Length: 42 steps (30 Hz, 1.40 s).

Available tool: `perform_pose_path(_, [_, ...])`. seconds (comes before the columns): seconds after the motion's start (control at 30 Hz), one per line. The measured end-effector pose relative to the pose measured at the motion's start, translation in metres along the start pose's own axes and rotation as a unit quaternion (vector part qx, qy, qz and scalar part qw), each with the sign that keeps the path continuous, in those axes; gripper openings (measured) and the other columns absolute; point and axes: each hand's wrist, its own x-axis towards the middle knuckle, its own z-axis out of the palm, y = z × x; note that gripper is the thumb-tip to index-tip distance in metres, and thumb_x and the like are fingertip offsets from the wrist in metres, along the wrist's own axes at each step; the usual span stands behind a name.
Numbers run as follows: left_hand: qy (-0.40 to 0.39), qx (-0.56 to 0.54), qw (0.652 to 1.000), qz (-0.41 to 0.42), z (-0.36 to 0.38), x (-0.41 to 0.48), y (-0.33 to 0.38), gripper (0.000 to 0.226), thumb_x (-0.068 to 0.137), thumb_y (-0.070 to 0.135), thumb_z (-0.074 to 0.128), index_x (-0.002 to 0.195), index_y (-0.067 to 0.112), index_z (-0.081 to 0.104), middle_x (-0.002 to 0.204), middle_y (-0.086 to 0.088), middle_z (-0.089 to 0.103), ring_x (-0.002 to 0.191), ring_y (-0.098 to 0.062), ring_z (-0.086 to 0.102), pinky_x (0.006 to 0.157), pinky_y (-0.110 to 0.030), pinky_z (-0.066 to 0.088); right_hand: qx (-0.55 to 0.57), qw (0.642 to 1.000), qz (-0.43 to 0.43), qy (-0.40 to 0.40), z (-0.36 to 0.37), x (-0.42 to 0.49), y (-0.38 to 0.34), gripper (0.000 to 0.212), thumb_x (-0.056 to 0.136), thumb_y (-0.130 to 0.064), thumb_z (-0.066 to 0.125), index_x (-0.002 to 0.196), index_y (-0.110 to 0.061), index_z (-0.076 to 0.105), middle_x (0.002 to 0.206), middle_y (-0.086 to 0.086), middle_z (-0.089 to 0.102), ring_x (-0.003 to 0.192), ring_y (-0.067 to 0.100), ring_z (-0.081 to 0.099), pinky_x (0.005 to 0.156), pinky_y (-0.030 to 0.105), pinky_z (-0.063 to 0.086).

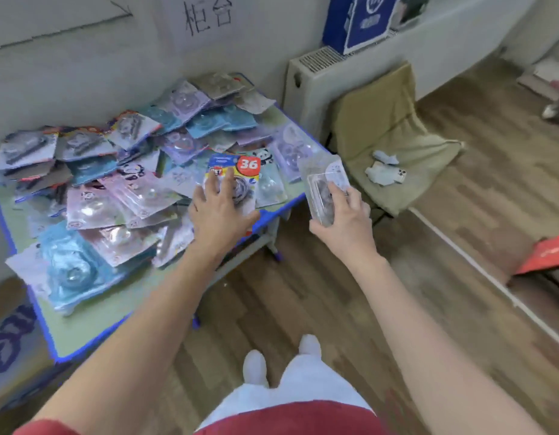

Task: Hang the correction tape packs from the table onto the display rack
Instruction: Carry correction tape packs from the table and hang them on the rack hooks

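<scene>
Well, the left hand [220, 202] lies with fingers spread on one yellow-and-blue pack with a red 36 badge [240, 169], on top of a heap of correction tape packs [115, 189] too many to count, covering the one table [89, 328]. The right hand [341, 218] grips a clear pack [323, 180], perhaps more than one, held just off the table's edge.

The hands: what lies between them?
Head view: a pale pack at the table edge lies between the left hand and the right hand, which grips a clear pack.
</scene>
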Motion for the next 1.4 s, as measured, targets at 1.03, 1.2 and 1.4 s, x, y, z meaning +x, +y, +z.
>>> perform_pose_path(1.03, [-0.278, 0.025, 0.843, 0.459, 0.231, -0.547, 0.319, 0.085, 0.081, 0.038, 0.066, 0.151, 0.030, 0.017, 0.159, -0.005, 0.010, 0.140, -0.029, 0.016, 0.111, -0.040, 0.013, 0.120, 0.837, 0.473, 0.247, -0.125, -0.569, 0.394, 0.075, 0.084, -0.029, 0.065, 0.148, -0.024, 0.027, 0.151, 0.006, 0.021, 0.134, 0.028, 0.026, 0.107, 0.035, 0.027])
perform_pose_path(1.2, [-0.292, 0.015, 0.815, 0.500, 0.270, -0.590, 0.390, 0.087, 0.080, 0.040, 0.067, 0.150, 0.029, 0.018, 0.159, -0.004, 0.009, 0.141, -0.030, 0.014, 0.112, -0.041, 0.012, 0.109, 0.806, 0.507, 0.286, -0.161, -0.596, 0.457, 0.074, 0.083, -0.028, 0.065, 0.148, -0.023, 0.028, 0.151, 0.008, 0.022, 0.134, 0.031, 0.028, 0.108, 0.040, 0.029])
perform_pose_path(1.4, [-0.284, -0.021, 0.802, 0.525, 0.317, -0.619, 0.509, 0.090, 0.078, 0.038, 0.069, 0.151, 0.030, 0.017, 0.159, -0.004, 0.009, 0.142, -0.029, 0.012, 0.113, -0.041, 0.010, 0.091, 0.791, 0.510, 0.325, -0.231, -0.590, 0.552, 0.074, 0.084, -0.031, 0.064, 0.148, -0.023, 0.027, 0.150, 0.008, 0.022, 0.131, 0.033, 0.028, 0.107, 0.042, 0.031])
